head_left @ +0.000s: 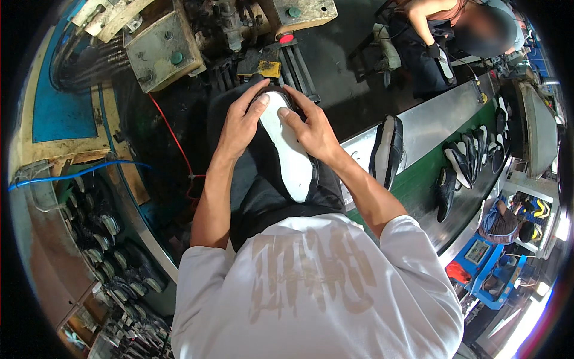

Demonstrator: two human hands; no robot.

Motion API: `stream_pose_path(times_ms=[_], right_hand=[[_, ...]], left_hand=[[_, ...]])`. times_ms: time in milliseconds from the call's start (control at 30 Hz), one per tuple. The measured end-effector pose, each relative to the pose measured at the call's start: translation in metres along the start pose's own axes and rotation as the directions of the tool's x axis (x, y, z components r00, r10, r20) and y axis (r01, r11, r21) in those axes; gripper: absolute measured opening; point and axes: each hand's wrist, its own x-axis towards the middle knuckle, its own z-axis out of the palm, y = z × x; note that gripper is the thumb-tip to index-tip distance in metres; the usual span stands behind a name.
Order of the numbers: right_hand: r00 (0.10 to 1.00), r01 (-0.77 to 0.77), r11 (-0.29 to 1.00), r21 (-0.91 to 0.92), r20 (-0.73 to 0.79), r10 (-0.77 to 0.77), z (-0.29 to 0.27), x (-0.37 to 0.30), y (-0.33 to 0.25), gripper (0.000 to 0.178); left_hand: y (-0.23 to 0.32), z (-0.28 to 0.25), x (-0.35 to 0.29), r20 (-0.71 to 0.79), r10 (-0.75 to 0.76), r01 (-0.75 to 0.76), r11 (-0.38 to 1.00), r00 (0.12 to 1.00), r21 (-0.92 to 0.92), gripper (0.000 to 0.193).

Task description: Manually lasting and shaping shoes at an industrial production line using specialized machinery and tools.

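A black shoe with a white sole (291, 157) rests over my lap, sole side up, its length running away from me. My left hand (239, 127) grips the far end from the left, thumb on the white surface and fingers round the dark upper. From the right, my right hand (315, 133) closes on the same shoe, its thumb pressed on the sole. The underside of the shoe and most of my curled fingertips are hidden.
Right of me runs a green conveyor belt (397, 206) with several dark shoes (461, 161); one shoe (387, 152) lies on its metal edge. Machinery with a grey metal block (164, 51) stands ahead. Several shoes (107, 239) fill the left side. Another person (430, 24) sits far right.
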Motion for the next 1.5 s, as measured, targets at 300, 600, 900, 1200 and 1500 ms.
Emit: stream_pose_path(times_ms=[300, 600, 900, 1200, 1500], right_hand=[[0.998, 0.043, 0.997, -0.061, -0.044, -0.045, 0.014, 0.002, -0.005, 0.063], [0.995, -0.091, 0.973, 0.210, -0.009, 0.095, 0.006, 0.004, 0.016, 0.065], [0.938, -0.338, 0.749, 0.570, 0.143, 0.315, 0.005, 0.004, 0.061, 0.066], [0.964, -0.263, 0.964, 0.045, 0.054, 0.261, -0.002, -0.024, 0.057, 0.077], [0.989, 0.119, 0.784, -0.609, 0.139, -0.042, 0.007, -0.120, -0.010, 0.096]], left_hand=[[-0.016, 0.012, -0.002, -0.107, 0.059, -0.057, 0.998, 0.992, 0.029, 0.042], [-0.034, 0.029, 0.001, -0.084, 0.061, -0.074, 0.983, 0.995, -0.165, 0.045], [-0.082, 0.052, -0.024, 0.052, -0.191, 0.183, 0.773, 0.980, -0.608, 0.066], [-0.078, 0.060, -0.028, -0.010, -0.112, 0.109, 0.982, 0.994, -0.157, 0.074], [-0.064, 0.061, -0.014, -0.286, -0.221, 0.096, 0.914, 0.932, -0.393, 0.077]])
